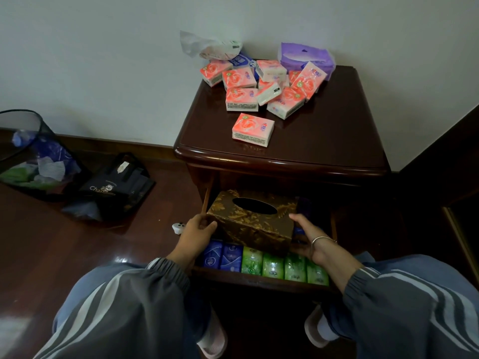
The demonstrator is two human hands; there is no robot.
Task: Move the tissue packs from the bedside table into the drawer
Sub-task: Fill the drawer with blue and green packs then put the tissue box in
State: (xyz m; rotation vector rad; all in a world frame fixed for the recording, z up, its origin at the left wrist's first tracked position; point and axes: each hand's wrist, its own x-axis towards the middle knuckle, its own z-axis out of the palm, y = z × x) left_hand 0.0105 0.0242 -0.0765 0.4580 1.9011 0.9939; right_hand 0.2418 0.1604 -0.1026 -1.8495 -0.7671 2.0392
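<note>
Several pink tissue packs (261, 84) lie heaped at the back of the dark wooden bedside table (324, 141), one pink pack (253, 129) apart nearer the front. Below, the drawer (259, 279) stands pulled out, with a front row of blue packs (223, 256) and green packs (285, 266). A gold patterned tissue box (255, 224) sits tilted over that row. My left hand (198, 233) grips its left end and my right hand (312, 239), with a silver bangle, grips its right end.
A purple tissue bag (305, 57) and a crumpled white plastic bag (207, 45) rest against the wall on the table. On the floor at left are a mesh waste bin (33, 156), a black bag (116, 187) and a small white object (178, 227).
</note>
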